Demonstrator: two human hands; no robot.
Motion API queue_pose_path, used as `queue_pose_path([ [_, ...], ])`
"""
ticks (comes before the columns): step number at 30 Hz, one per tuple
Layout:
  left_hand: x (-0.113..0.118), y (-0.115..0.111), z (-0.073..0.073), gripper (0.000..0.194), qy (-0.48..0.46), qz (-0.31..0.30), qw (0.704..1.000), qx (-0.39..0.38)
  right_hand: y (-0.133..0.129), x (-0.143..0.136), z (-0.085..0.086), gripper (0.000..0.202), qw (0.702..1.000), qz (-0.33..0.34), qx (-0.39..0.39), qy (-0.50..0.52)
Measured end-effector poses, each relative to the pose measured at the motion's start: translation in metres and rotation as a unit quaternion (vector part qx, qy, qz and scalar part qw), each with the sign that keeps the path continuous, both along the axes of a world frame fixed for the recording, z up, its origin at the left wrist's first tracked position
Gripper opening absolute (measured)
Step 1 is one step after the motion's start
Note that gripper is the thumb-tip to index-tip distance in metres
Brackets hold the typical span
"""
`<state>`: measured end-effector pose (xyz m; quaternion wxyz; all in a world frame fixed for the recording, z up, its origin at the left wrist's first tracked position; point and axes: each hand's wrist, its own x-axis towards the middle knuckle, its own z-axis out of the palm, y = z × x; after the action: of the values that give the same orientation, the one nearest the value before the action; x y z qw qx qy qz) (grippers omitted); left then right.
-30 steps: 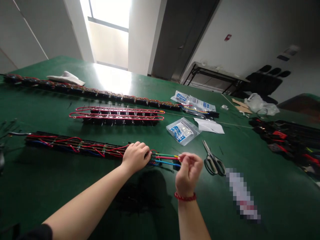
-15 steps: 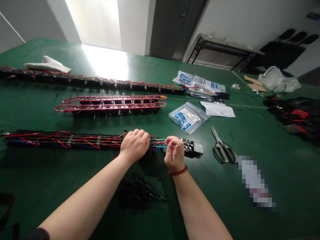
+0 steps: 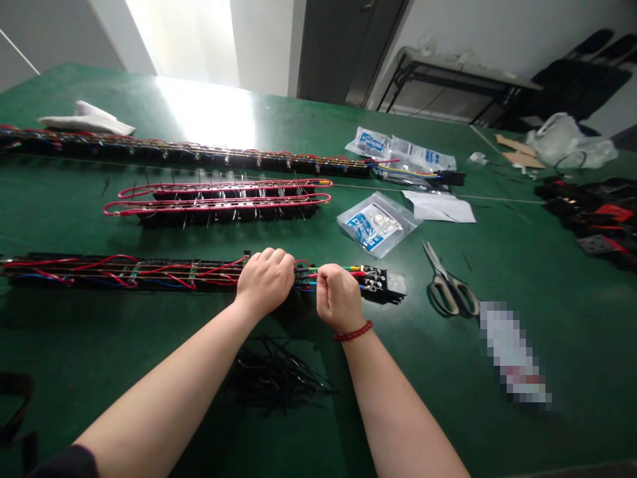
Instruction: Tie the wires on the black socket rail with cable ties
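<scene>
Head view: right hand [image 3: 340,297], over coloured wires [image 3: 306,274], has neared left hand [image 3: 267,279].

Two bare forearms reach in from the near edge of the green table [image 3: 423,365] and converge. The left forearm [image 3: 164,382] slants rightward to the left hand [image 3: 266,280], its back upward, fingers bent, tips hidden. The right forearm [image 3: 393,398] angles leftward; the right hand [image 3: 341,295] curls into a fist, near the left yet not touching.
</scene>
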<state>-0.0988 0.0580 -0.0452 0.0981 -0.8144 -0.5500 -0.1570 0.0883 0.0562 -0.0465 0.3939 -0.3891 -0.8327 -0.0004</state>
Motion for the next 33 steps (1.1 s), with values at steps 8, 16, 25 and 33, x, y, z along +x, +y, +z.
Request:
queue_pose_path([
  [8,0.000,0.000,0.000,0.023,0.001,0.000,1.000,0.002,0.000,-0.004,0.000,0.009,0.998,0.021,-0.023,-0.060],
  [16,0.000,0.000,-0.001,0.023,-0.014,0.008,1.000,0.000,-0.003,-0.010,-0.001,0.014,0.995,0.059,-0.018,-0.075],
  [25,0.001,0.000,0.000,0.023,-0.045,0.019,0.998,-0.031,-0.001,-0.011,-0.004,0.016,0.996,0.039,-0.032,-0.075],
  [33,0.001,0.000,0.000,0.020,-0.051,0.018,0.998,-0.042,0.000,-0.013,-0.004,0.020,0.998,0.035,-0.057,-0.022],
])
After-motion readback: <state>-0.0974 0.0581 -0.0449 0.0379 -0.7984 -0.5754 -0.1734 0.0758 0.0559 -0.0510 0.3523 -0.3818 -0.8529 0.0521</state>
